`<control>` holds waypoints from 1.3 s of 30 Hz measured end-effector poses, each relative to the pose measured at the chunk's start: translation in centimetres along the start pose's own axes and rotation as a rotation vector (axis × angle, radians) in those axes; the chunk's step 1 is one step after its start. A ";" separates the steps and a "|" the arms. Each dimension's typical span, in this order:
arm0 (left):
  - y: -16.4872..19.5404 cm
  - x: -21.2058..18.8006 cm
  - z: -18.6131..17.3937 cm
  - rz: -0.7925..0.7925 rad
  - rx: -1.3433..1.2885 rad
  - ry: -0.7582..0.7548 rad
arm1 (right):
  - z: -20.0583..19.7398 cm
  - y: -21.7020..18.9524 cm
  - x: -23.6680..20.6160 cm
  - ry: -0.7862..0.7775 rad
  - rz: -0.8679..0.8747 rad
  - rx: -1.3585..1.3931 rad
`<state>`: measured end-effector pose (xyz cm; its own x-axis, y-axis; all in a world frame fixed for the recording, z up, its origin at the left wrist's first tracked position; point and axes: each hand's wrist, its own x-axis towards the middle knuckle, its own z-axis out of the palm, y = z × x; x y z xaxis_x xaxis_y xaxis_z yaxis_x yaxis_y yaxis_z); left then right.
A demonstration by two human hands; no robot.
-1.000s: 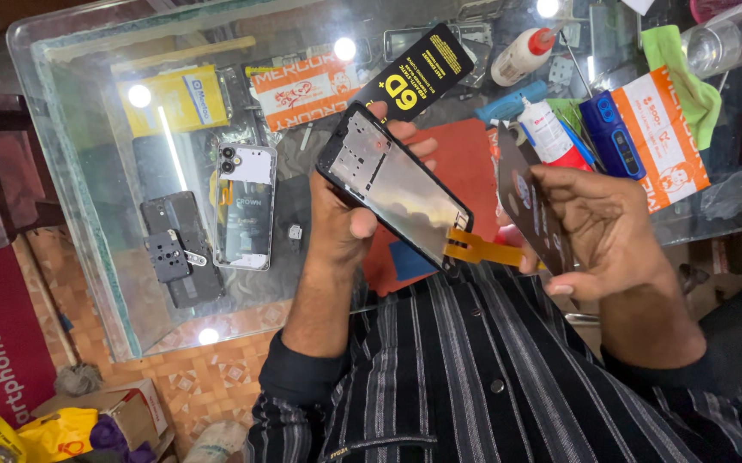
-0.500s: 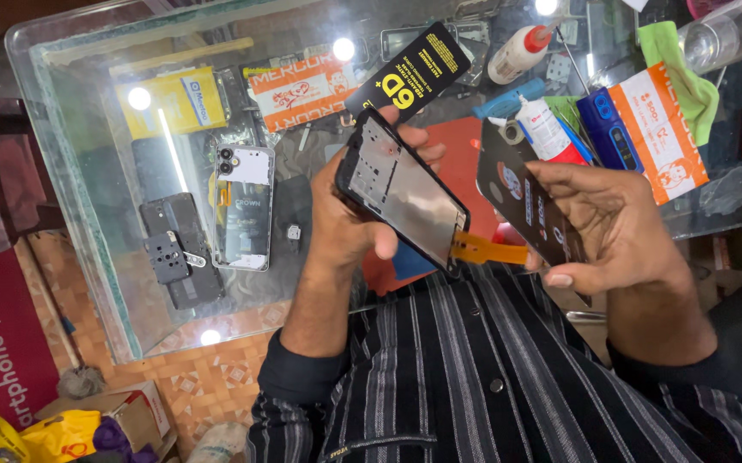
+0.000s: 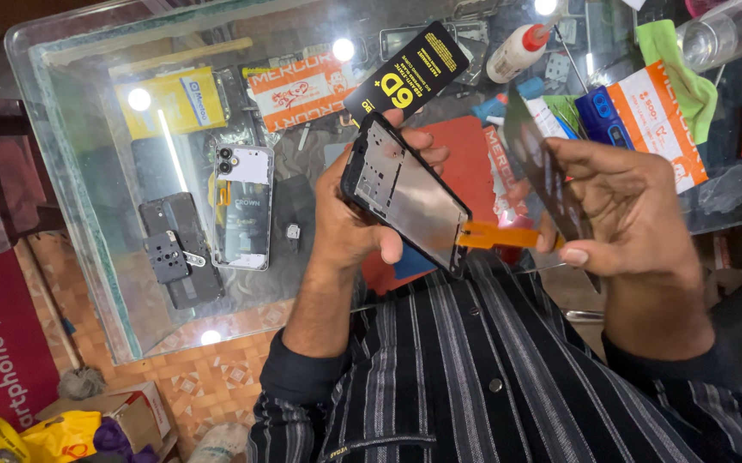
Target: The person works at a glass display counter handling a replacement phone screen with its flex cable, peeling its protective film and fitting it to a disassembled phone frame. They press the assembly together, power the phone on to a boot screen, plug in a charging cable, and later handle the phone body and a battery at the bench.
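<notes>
My left hand (image 3: 349,219) grips a black phone frame (image 3: 405,190) with a grey metal plate inside, tilted over the edge of a glass table (image 3: 71,214). An orange flex strip (image 3: 500,236) runs from the frame's lower corner toward my right hand (image 3: 615,214). That hand holds a thin dark glass panel (image 3: 542,167) edge-on, fingers curled around it, just right of the frame. Both hands hover above a red mat (image 3: 465,150) on the table.
On the glass lie a phone with a clear back cover (image 3: 242,206), a dark phone back (image 3: 178,249), a black and yellow box (image 3: 405,73), a white glue bottle (image 3: 517,47), a green cloth (image 3: 684,77), and orange and white packets (image 3: 658,120).
The view has shifted slightly. My right hand has drawn the dark panel a little farther right from the frame, showing more of the orange strip. My left hand has kept its grip.
</notes>
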<state>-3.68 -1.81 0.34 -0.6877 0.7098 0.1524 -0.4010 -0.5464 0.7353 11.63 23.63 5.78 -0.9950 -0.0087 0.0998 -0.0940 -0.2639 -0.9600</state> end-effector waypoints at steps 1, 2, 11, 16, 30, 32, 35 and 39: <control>0.0 0.0 0.0 0.000 0.004 0.003 | -0.1 -0.1 -0.1 0.008 -0.019 -0.025; -0.1 0.0 0.0 0.003 0.004 0.008 | 0.0 -0.1 -0.1 0.012 0.003 -0.025; -0.2 0.2 0.0 -0.010 -0.027 0.075 | 1.0 -0.2 -0.1 -0.015 0.034 0.020; -0.4 0.5 -0.5 -0.028 -0.063 0.112 | 1.9 -1.2 0.2 -0.003 0.031 0.075; -0.6 0.8 -0.8 -0.030 -0.052 0.121 | 2.6 -2.0 1.2 0.096 0.149 0.006; -0.5 0.8 -0.8 -0.025 -0.046 0.120 | 2.8 -2.1 1.3 0.112 0.166 -0.024; -0.5 0.6 -0.5 -0.032 -0.032 0.113 | 2.9 -2.0 1.4 0.131 0.195 -0.015; -0.8 0.6 -0.3 -0.029 -0.062 0.085 | 2.8 -1.7 1.5 0.075 0.178 0.055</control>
<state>-3.99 -1.09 -0.34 -0.7230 0.6870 0.0732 -0.4563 -0.5543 0.6961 10.43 21.31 8.29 -0.9957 0.0116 -0.0916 0.0832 -0.3169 -0.9448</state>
